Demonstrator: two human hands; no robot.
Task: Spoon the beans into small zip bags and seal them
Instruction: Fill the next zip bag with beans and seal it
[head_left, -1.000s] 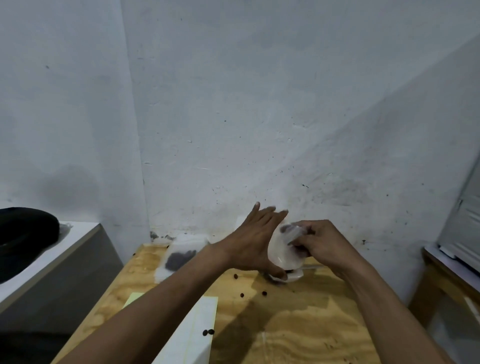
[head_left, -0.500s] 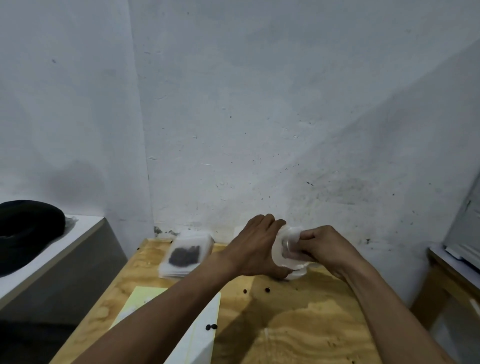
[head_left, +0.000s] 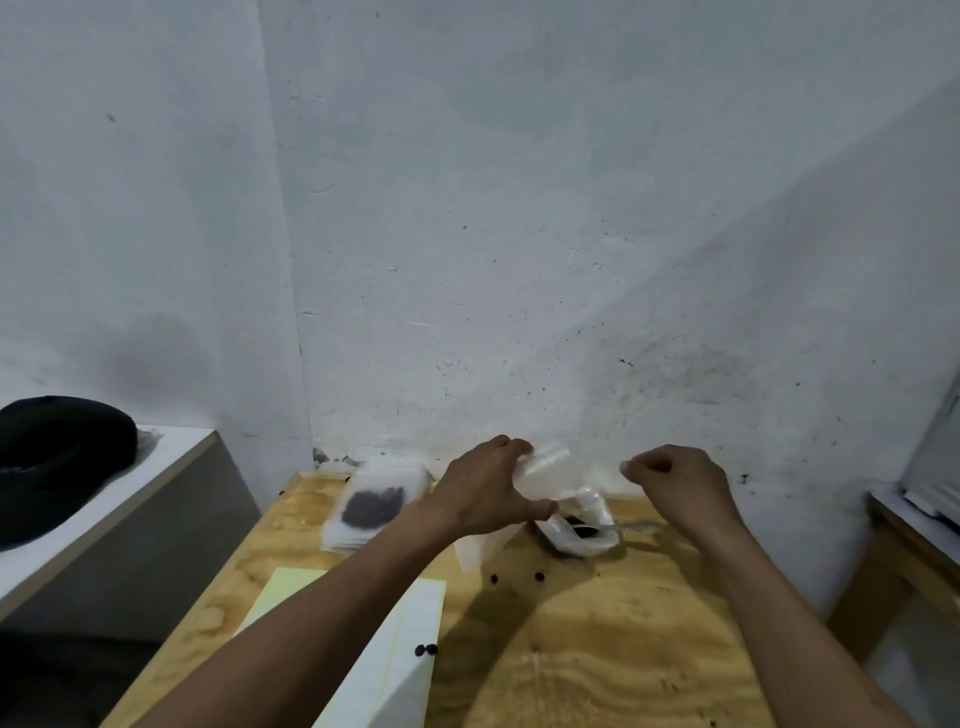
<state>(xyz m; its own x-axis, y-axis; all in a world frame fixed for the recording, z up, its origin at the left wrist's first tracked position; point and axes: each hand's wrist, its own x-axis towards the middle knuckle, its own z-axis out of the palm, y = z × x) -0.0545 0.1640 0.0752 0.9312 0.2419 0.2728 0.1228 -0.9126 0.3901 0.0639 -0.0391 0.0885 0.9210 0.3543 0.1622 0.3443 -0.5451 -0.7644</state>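
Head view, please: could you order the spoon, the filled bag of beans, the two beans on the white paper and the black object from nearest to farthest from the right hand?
From the right hand:
1. Spoon, just below it, lying in the white dish.
2. Filled bag of beans, across the table near the wall.
3. Two beans on the white paper, toward the near edge.
4. Black object, on the far-left shelf.

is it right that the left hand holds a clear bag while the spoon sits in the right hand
Not quite. The head view shows the left hand holding the clear bag, but the spoon rests in the white dish on the table, not in the right hand.
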